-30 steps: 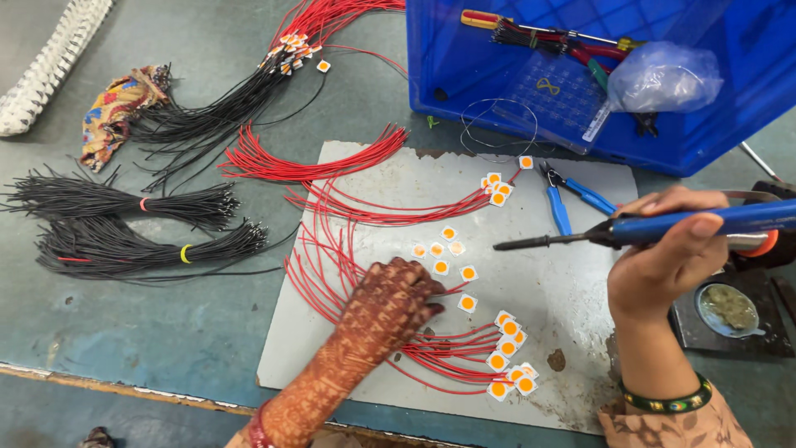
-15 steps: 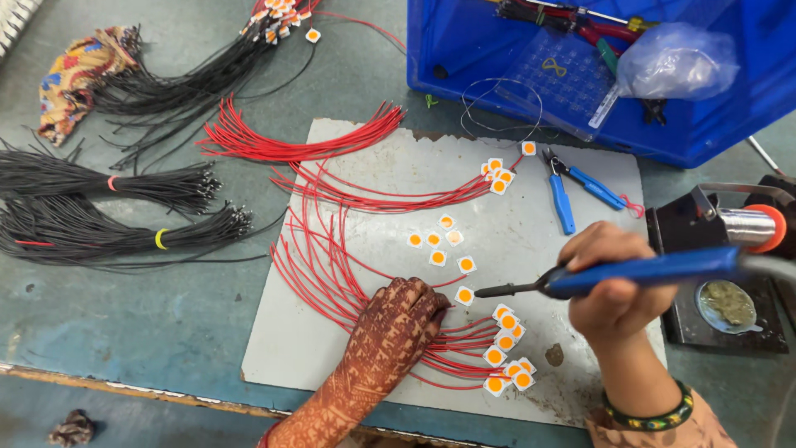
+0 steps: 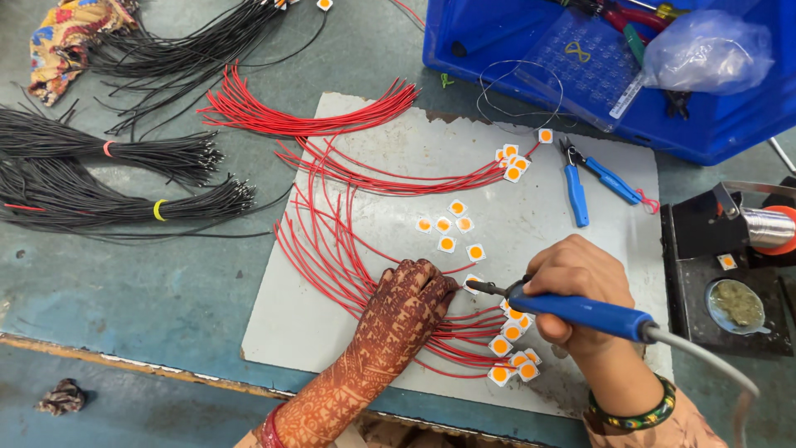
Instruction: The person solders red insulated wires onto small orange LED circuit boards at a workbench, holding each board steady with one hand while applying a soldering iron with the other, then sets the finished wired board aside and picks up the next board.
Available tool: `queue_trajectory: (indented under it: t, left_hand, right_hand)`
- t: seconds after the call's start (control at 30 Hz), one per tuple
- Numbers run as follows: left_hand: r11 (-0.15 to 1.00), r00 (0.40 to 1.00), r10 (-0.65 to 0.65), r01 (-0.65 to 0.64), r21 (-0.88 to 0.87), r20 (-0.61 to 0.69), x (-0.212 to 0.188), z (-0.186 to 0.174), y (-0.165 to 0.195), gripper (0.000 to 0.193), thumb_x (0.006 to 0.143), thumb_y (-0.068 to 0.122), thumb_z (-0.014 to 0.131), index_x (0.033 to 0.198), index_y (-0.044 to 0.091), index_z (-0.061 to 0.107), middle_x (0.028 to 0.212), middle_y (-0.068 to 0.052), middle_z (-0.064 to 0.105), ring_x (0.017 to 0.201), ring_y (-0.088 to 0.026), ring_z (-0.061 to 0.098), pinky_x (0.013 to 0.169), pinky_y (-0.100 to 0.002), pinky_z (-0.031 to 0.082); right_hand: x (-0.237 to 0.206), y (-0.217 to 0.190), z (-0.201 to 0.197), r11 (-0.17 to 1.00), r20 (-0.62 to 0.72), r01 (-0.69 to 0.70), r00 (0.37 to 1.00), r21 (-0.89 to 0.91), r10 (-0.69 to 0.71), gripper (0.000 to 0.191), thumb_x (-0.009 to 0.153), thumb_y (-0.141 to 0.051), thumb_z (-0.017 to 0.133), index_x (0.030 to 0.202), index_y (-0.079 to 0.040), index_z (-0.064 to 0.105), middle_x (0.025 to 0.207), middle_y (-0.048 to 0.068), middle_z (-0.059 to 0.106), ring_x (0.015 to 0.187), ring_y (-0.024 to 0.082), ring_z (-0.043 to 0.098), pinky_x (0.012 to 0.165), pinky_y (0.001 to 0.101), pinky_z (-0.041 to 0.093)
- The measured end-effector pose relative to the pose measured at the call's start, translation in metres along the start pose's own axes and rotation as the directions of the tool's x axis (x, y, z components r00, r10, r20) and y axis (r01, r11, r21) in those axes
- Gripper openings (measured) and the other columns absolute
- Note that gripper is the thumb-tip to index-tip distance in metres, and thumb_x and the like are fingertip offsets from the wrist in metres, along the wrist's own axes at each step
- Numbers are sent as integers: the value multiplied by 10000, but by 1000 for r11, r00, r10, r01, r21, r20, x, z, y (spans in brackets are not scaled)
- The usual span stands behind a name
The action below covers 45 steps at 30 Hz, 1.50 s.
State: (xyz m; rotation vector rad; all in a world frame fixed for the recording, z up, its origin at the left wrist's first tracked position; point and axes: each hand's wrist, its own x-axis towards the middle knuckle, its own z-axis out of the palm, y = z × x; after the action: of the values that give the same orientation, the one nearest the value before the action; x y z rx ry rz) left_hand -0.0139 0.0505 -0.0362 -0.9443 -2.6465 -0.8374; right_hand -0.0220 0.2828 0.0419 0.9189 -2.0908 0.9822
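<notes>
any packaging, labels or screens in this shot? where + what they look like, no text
Clear plastic bag: in the blue bin, top right; crumpled, translucent.
Clear blister tray: in the same bin, left of the bag; flat, gridded, transparent.
No screens or signs visible.
</notes>
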Motion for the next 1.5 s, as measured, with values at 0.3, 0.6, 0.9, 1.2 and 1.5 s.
queue_trajectory:
  t: [0.3, 0.6, 0.9, 1.2, 1.5]
  left_hand:
    - [998, 1000, -6, 7, -55, 14, 1, -3, 1, 256, 859, 140, 683, 1112, 102, 672, 1013, -82, 565, 1004, -285, 580, 842, -442, 452]
    - [997, 999, -2, -1, -81, -32, 1, -4, 2, 252, 862, 142, 698, 1112, 115, 677, 1017, -74, 576, 1026, -281, 586, 855, -444, 454]
    - [995, 999, -25, 20, -101, -48, 1, -3, 3, 249, 861, 136, 712, 1108, 109, 698, 1011, -78, 577, 978, -279, 587, 825, -441, 451]
    - [995, 997, -8, 0, -98, -75, 2, -3, 4, 246, 858, 137, 711, 1102, 110, 697, 1024, -81, 571, 1006, -279, 586, 833, -443, 452]
    - [998, 998, 0, -3, -60, -61, 3, -3, 4, 224, 876, 139, 695, 1099, 115, 690, 1005, -78, 566, 1006, -278, 587, 849, -448, 456]
  right_hand:
    - [0, 0, 3, 1000, 24, 1, 1000, -1, -1, 514, 1062, -560, 495, 924, -71, 572, 746, 57, 622, 676, 233, 656, 600, 329, 480]
    - [1, -2, 4, 1000, 37, 14, 999, -15, -14, 499, 1069, -542, 496, 921, -71, 572, 749, 67, 618, 672, 239, 646, 600, 338, 474]
    - [10, -2, 6, 991, 102, 129, 987, -32, -126, 459, 1053, -490, 536, 881, -68, 585, 691, 57, 583, 618, 230, 614, 559, 342, 445]
    - [8, -4, 5, 991, 105, 130, 987, -43, -125, 490, 1059, -526, 514, 892, -71, 582, 707, 49, 593, 621, 233, 616, 570, 341, 452]
    - [-18, 24, -1, 995, -295, -9, 955, -100, -21, 583, 1104, -573, 454, 947, -14, 498, 781, 86, 587, 649, 254, 660, 588, 312, 500]
